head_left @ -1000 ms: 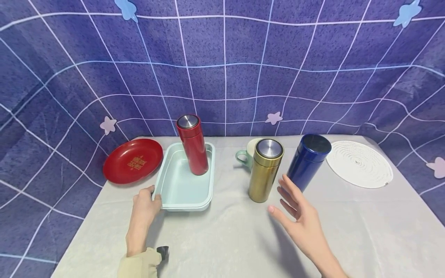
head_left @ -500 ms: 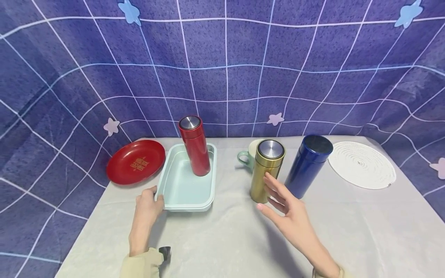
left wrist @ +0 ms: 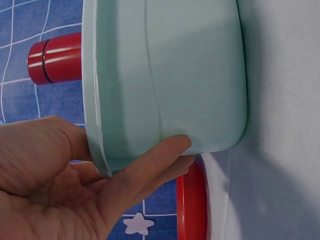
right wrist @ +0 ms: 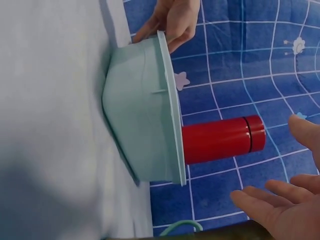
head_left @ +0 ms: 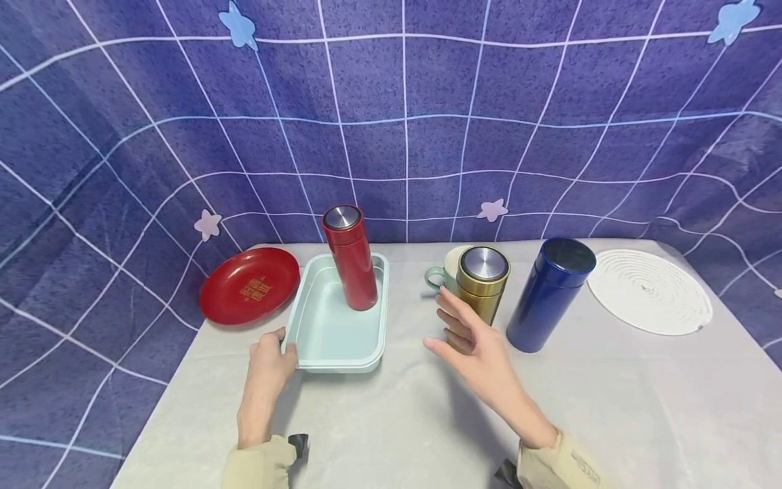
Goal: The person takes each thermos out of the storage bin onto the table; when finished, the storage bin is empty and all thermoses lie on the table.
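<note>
My left hand [head_left: 269, 363] grips the near left corner of a pale green plastic tub [head_left: 332, 346]. In the left wrist view its thumb lies at the rim and its fingers press on the outer wall. A red thermos [head_left: 356, 272] with a silver-topped lid stands inside the tub. My right hand [head_left: 479, 360] hovers with spread fingers and holds nothing. Behind it, partly hidden by the fingers, is a gold thermos [head_left: 484, 292]. The right wrist view shows the right hand's fingers [right wrist: 260, 202] apart from both tub and red thermos.
A blue thermos [head_left: 546, 299] stands right of the gold one. Behind the gold thermos is a green-handled mug [head_left: 449, 266], partly hidden. A red plate [head_left: 244, 285] lies left of the tub, a white woven mat [head_left: 650, 292] far right. A patterned curtain [head_left: 391, 122] hangs behind.
My right hand has moved left, from in front of the blue thermos to in front of the gold one. My left hand keeps its grip on the tub. The head view has shifted slightly.
</note>
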Demonstrator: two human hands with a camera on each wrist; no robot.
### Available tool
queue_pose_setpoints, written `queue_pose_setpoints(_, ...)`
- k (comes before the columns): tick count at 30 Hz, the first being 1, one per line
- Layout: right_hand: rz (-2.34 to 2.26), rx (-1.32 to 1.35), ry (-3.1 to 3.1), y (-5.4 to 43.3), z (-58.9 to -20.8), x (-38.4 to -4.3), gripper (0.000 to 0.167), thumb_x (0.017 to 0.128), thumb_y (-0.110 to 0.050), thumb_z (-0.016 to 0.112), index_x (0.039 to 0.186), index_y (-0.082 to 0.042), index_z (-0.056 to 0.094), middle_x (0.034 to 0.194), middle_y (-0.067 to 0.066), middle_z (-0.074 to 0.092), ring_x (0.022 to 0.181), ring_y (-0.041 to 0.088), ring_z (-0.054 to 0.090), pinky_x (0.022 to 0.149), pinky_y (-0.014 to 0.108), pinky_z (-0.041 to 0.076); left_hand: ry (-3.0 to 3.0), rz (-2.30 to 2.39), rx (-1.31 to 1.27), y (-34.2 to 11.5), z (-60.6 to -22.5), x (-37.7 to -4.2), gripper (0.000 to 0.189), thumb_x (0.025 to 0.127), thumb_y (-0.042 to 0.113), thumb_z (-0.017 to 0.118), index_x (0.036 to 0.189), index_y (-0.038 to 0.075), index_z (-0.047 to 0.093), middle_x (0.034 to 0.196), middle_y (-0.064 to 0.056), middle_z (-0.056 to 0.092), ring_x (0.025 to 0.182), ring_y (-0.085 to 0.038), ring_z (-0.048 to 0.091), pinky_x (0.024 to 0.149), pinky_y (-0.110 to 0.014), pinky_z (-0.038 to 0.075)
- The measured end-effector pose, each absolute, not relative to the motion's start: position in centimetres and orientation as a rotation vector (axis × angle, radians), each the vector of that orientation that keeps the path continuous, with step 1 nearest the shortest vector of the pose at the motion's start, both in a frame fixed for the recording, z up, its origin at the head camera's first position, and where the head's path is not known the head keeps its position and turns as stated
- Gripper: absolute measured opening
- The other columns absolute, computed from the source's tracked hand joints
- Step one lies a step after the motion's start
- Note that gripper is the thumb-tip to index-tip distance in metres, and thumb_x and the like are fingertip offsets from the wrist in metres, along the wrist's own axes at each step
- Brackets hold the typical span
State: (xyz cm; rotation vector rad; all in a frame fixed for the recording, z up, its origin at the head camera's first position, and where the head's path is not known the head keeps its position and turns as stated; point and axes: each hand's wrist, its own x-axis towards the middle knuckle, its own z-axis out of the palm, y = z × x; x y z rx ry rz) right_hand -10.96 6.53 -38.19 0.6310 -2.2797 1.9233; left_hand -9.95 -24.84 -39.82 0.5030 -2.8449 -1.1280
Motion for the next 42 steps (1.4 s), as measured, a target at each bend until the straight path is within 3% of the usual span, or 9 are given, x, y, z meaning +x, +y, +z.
queue_pose_setpoints(11,2.022,0.577,-2.207,3.6,-38.4,-13.5,0.071,0.085,-0.009,0.075,0.148,-0.018,0.043,0.139,0.008,0.057,0.125,0.029,0.056,0.099,0.039,0.05,-2.85,-1.138,0.533,-24.8,-39.9,-10.0,0.045,0.095,-0.002,0.044,0.135,-0.022,0.039,0.133,-0.041,0.045,0.121,-0.051,0.049,0.094,-0.055,0.048)
queue_pose_setpoints(17,2.016,0.548,-2.211,2.1,-38.6,-14.8,0.074,0.084,-0.013,0.077,0.149,-0.021,0.041,0.14,0.009,0.056,0.125,0.029,0.057,0.099,0.041,0.05,-2.84,-1.123,0.531,-24.8,-40.0,-10.1,0.045,0.094,-0.003,0.045,0.134,-0.022,0.041,0.133,-0.041,0.046,0.121,-0.051,0.049,0.094,-0.055,0.047)
queue_pose_setpoints(27,2.042,0.507,-2.191,-0.5,-39.1,-17.5,0.078,0.084,-0.014,0.077,0.151,-0.014,0.037,0.143,0.011,0.053,0.127,0.029,0.055,0.1,0.043,0.049,-2.804,-1.125,0.507,-24.5,-39.8,-9.9,0.044,0.093,-0.003,0.045,0.133,-0.023,0.042,0.126,-0.042,0.05,0.113,-0.052,0.055,0.088,-0.053,0.052)
queue_pose_setpoints(42,2.102,0.481,-2.197,-3.9,-37.7,-20.3,0.085,0.082,-0.016,0.079,0.153,-0.013,0.032,0.147,0.016,0.047,0.131,0.035,0.049,0.106,0.049,0.043,-2.8,-1.128,0.549,-24.8,-39.9,-9.9,0.045,0.094,-0.003,0.047,0.134,-0.021,0.042,0.132,-0.04,0.048,0.121,-0.05,0.05,0.096,-0.054,0.046)
